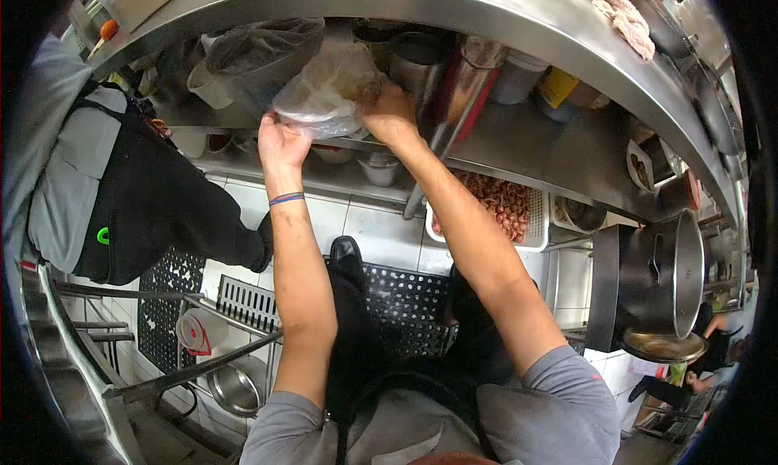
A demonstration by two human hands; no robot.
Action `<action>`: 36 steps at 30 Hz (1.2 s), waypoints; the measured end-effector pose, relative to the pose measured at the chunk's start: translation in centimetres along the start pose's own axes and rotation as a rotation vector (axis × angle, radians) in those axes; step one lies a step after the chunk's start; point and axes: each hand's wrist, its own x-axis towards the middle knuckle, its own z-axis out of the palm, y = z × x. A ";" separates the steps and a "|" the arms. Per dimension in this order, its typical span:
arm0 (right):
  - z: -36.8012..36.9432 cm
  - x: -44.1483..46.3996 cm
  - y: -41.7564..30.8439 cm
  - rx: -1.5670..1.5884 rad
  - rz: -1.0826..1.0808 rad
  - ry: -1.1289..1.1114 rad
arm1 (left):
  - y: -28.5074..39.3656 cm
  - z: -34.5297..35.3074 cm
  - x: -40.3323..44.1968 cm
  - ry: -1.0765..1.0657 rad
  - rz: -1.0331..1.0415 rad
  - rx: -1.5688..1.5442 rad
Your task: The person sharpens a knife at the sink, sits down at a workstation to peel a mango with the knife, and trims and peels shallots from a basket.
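Observation:
A clear plastic bag point(328, 88) with something pale and flat in its lower part hangs between my two hands, under the steel counter's edge. My left hand point(284, 141) is at the bag's lower left, palm up, with its fingertips against the plastic. On the right side, my right hand point(389, 112) has its fingers curled round the bag; some of the fingers are hidden. Just left of the bag is a bin point(263, 72) with a dark plastic liner. Metal containers point(415, 64) stand to the right on the lower shelf.
A white crate point(531, 218) of small reddish-brown pieces stands below the shelf. A large dark pot point(668, 262) is at the right. Another person point(146, 189) stands close on the left. Black perforated mats point(397, 303) cover part of the tiled floor.

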 end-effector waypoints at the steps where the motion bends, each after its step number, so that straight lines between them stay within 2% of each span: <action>1: 0.1 0.4 0.1 0.019 -0.064 0.015 | -0.5 1.0 -0.8 -0.027 0.012 0.017; 3: 0.1 0.9 -0.1 -0.019 -0.092 -0.019 | -0.9 2.2 -1.7 -0.083 0.046 0.051; 4: 0.2 1.1 -0.4 -0.034 -0.108 -0.039 | -1.3 2.1 -1.2 -0.042 0.125 0.144; 7: 1.6 0.1 -0.5 0.055 -0.339 0.322 | -2.4 1.4 -0.6 -0.037 0.405 0.408; 9: 0.1 0.1 -2.4 0.041 -0.284 -0.022 | -4.0 3.0 -1.6 0.082 0.673 0.715; 10: -0.4 0.2 -3.2 0.030 -0.253 -0.189 | -4.7 3.2 -2.1 0.126 0.713 0.907; 11: -0.1 0.9 -3.5 -0.016 -0.257 -0.216 | -5.0 3.5 -2.5 0.169 0.745 1.101; 13: 0.7 4.0 -3.8 -0.112 -0.262 -0.264 | -4.2 0.4 -0.2 0.066 0.877 1.388; 14: 1.1 6.1 -3.6 -0.041 -0.291 -0.261 | -4.8 1.4 -1.4 0.160 0.979 1.518; 16: 3.6 10.7 -1.9 -0.101 -0.391 -0.055 | -6.4 3.4 -4.5 0.323 1.169 1.769; 17: 3.8 11.6 -2.1 -0.089 -0.385 -0.036 | -6.9 4.0 -5.5 0.390 1.265 1.886; 18: 3.9 12.4 -2.3 -0.076 -0.379 -0.018 | -7.2 4.0 -5.8 0.367 1.306 2.003; 19: 3.2 12.7 -2.9 -0.024 -0.309 -0.089 | -7.5 4.0 -6.2 0.343 1.353 2.115; 21: 2.7 12.5 -3.5 -0.120 -0.285 -0.202 | -8.0 2.5 -5.9 0.082 1.325 2.331; 22: 2.7 12.4 -3.8 -0.266 -0.333 -0.237 | -8.2 2.2 -5.7 -0.010 1.212 2.390; 23: 2.6 12.2 -4.0 -0.413 -0.381 -0.270 | -8.5 2.0 -5.4 0.049 1.182 2.367; 26: 0.7 10.0 -3.8 -0.275 -0.406 -0.482 | -8.9 2.2 -5.3 0.152 1.072 2.332; 29: 2.2 9.8 -1.6 -0.116 -0.307 -0.496 | -7.8 2.3 -5.7 0.134 0.943 2.380; 32: 1.9 10.2 -2.0 -0.465 -0.254 -0.460 | -7.9 2.6 -6.8 -0.034 0.991 2.266; 35: 3.7 10.6 0.5 -0.447 -0.471 -0.183 | -8.9 3.2 -8.6 -0.167 1.055 2.281; 36: 3.4 10.6 0.4 -0.487 -0.423 -0.240 | -9.2 2.9 -9.2 -0.195 1.060 2.330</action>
